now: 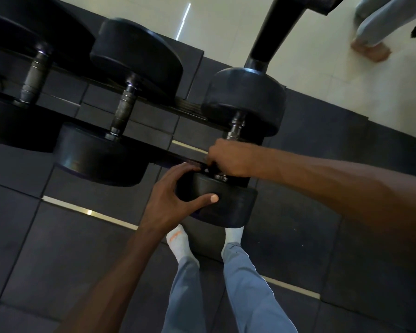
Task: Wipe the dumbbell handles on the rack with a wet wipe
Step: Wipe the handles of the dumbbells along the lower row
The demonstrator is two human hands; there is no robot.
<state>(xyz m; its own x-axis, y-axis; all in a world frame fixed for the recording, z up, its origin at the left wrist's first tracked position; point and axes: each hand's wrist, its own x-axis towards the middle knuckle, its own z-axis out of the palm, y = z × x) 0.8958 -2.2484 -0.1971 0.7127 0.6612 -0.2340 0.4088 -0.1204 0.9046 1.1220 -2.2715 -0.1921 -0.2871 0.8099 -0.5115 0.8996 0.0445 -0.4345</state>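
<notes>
Three black dumbbells lie across a black rack point(187, 108). The rightmost dumbbell point(245, 102) is the one under my hands. My right hand point(228, 158) is curled round its metal handle, of which a short piece point(235, 127) shows above my fingers. No wet wipe shows; my fingers hide whatever lies under them. My left hand point(175, 195) grips the near weight head point(223, 205), thumb across its face. The middle dumbbell's handle point(125, 105) and the left dumbbell's handle point(35, 75) are bare.
Dark rubber floor tiles point(58, 236) lie under the rack; pale floor point(346, 75) begins beyond it. My socked feet point(178, 241) stand just below the near weight head. Another person's leg and bare foot point(370, 48) are at the top right. A black post point(271, 32) rises behind the rightmost dumbbell.
</notes>
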